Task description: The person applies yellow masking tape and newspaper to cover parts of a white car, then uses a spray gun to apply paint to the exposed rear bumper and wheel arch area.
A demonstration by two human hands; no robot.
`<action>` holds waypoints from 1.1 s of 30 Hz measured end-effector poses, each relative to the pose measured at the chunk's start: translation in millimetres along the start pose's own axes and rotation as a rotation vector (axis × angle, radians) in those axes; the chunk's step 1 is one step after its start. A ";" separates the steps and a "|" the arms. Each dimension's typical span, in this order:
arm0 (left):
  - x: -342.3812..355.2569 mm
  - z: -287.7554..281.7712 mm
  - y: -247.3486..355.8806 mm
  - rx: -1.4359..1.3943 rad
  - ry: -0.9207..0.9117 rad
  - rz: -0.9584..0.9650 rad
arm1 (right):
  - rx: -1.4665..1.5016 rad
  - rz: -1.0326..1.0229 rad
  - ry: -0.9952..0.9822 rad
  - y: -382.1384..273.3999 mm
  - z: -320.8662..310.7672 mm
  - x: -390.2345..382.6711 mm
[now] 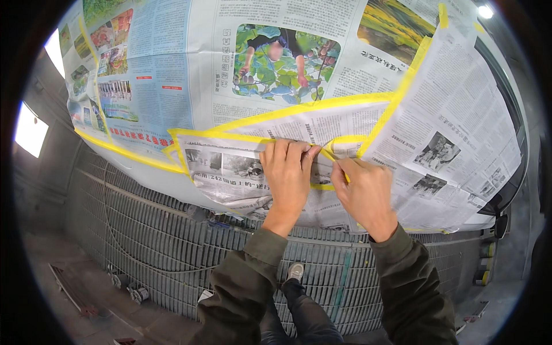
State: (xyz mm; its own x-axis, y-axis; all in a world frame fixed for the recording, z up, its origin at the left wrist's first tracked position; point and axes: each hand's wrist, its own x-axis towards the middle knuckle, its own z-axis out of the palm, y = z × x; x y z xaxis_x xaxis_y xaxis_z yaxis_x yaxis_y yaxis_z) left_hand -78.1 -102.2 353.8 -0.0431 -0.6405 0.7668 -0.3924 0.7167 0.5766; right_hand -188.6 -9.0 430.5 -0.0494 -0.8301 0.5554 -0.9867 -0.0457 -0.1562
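Newspaper sheets [282,115], joined by strips of yellow tape [250,119], cover a curved vehicle panel [138,178] in front of me. My left hand [286,178] presses its bent fingertips onto the upper edge of a lower newspaper piece, holding nothing, with its thumb on a tape strip. Just to its right, my right hand [365,192] has thumb and forefinger closed on a short length of yellow tape [329,155] that angles down from under the left thumb. The tape under my fingertips is partly hidden.
Below the panel is a grated floor [144,230] with a hose [135,261] across it and wheeled fittings [138,293] at left. At right are a dark side mirror [500,227] and stacked cans [486,261]. My shoe [296,273] stands on the grate.
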 end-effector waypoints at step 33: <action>7.4 -34.4 -27.6 0.150 -0.106 -0.157 | 0.488 0.521 -0.142 7.2 -52.3 -157.5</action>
State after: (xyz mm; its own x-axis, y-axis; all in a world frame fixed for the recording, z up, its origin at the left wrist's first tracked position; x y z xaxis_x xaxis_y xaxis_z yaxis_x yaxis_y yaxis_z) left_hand -36.0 -117.2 353.3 -0.0643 -0.7718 0.6326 -0.5335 0.5623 0.6318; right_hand -196.1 150.5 384.6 -0.4405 -0.8743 0.2037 -0.6576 0.1598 -0.7362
